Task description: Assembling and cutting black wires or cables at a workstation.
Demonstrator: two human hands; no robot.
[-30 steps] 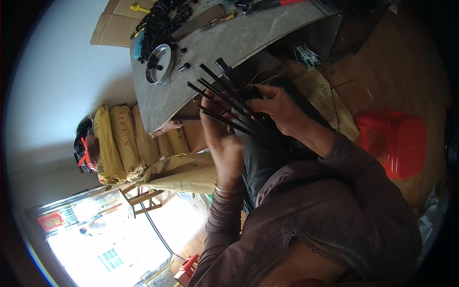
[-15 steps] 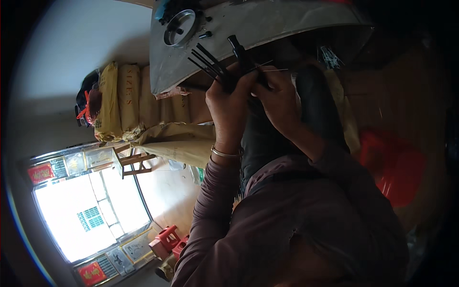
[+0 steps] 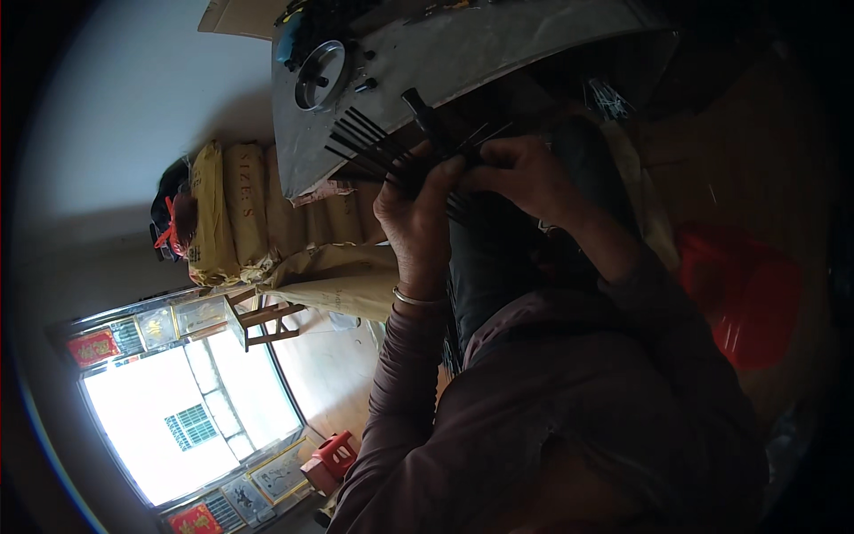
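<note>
My left hand (image 3: 413, 227) is closed around a bunch of thin black rods (image 3: 363, 133), which fan out to the upper left like umbrella ribs. A thicker black tube (image 3: 424, 116) stands up from the same piece, so it looks like an umbrella frame. My right hand (image 3: 534, 182) meets the left from the right, fingers pinched at the frame's middle. Thin pale wires (image 3: 483, 135) stick out just above the right fingers. What exactly the right fingertips grip is hidden in the dark. The piece is held above my lap, in front of the table edge.
A grey table (image 3: 498, 44) bears a round metal dish (image 3: 322, 76), a small black part (image 3: 366, 85) and a dark heap. Brown sacks (image 3: 245, 200) and a wooden stool (image 3: 262, 320) are at left. Thin wires (image 3: 608, 98) and a red plastic bag (image 3: 743, 294) lie to the right.
The black rods now spread in a wider fan with more of them showing. My right hand has shifted slightly and sits closer against the frame. The whole view has shifted a little.
</note>
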